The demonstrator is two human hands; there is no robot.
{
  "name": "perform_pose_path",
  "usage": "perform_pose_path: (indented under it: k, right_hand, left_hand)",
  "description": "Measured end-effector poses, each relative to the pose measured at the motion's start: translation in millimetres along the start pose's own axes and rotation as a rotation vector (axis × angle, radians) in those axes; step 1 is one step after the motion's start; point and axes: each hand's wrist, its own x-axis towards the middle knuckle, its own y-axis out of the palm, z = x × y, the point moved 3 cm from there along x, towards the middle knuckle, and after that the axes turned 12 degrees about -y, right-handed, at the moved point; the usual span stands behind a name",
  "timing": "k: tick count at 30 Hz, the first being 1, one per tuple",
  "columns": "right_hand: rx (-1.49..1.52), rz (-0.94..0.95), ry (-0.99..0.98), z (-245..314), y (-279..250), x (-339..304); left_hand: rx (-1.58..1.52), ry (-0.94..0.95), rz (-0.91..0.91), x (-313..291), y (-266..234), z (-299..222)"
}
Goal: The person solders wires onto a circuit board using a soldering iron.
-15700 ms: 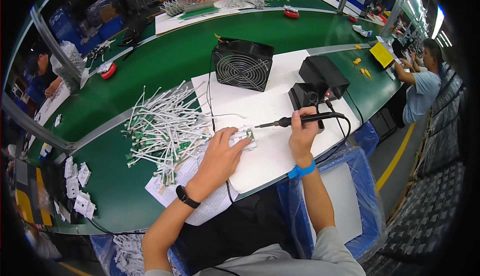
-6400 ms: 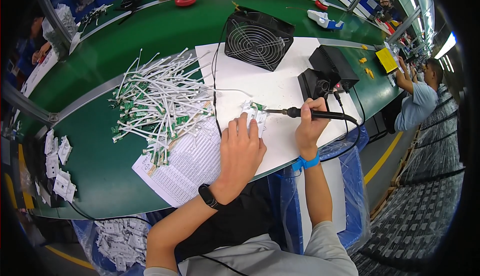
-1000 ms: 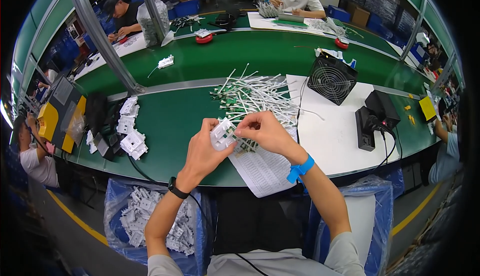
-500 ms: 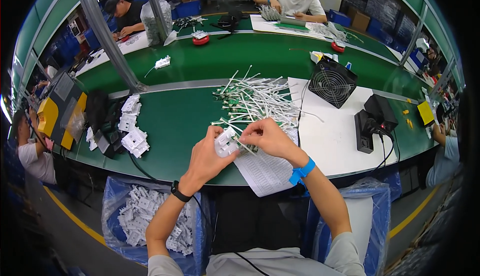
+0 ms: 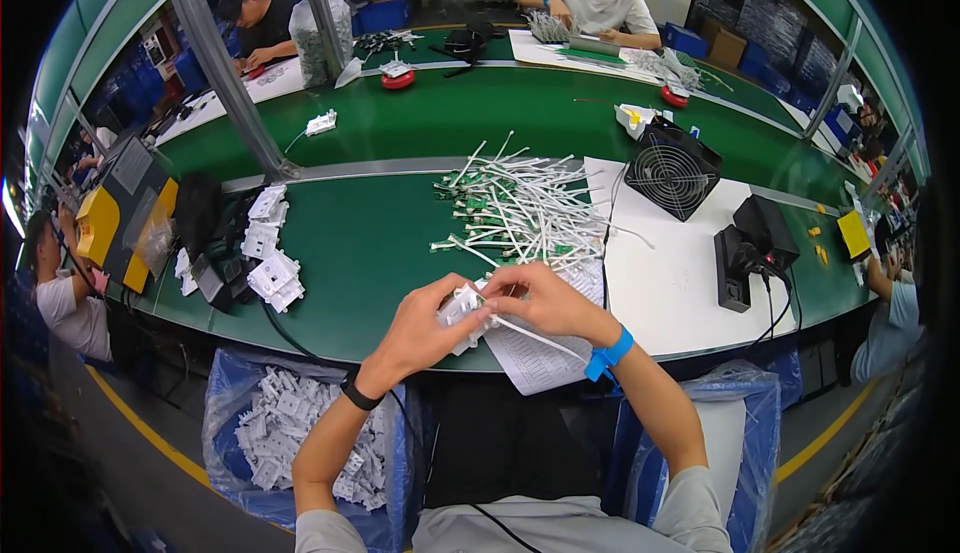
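A white plastic housing [image 5: 462,315] is gripped in my left hand [image 5: 415,331], thumb and fingers on either side of it. At its right edge my right hand [image 5: 540,303] closes its fingertips on a small circuit board with a white cable [image 5: 540,337]; the board itself is mostly hidden by my fingers. The cable trails down to the right toward my wrist, over a printed sheet [image 5: 530,363]. Just beyond my hands lies a heap of green circuit boards with white cables [image 5: 520,203].
White housings [image 5: 272,278] lie stacked at the left, near a yellow-and-black machine [image 5: 125,218]. A black fan [image 5: 673,168] and a power strip [image 5: 733,271] stand on the right. A blue bin [image 5: 225,423] of housings sits below. Co-workers sit across the green conveyor [image 5: 440,118].
Both hands have moved slightly down and closer together, my right fingers now against the housing. The white cable now extends to the right below my right hand.
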Motion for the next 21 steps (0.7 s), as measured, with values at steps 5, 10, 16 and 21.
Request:
perform_pose_path:
  k: [5,10,16,21]
  right_hand:
    - [-0.075,-0.177,0.007,1.0,4.2,1.4]
    - [0.001,-0.153,0.196,16.6,1.3,-12.9]
    - [-0.850,-0.408,-0.267,46.5,24.2,-34.3]
    - [-0.978,-0.436,-0.149,34.2,5.1,-62.8]
  left_hand:
    - [-0.369,0.071,-0.036,7.6,13.5,19.2]
    - [-0.385,0.053,-0.287,16.9,12.8,19.3]
    - [-0.632,0.052,-0.307,45.6,45.3,-13.3]
    - [-0.666,0.052,-0.121,66.4,89.8,-49.5]
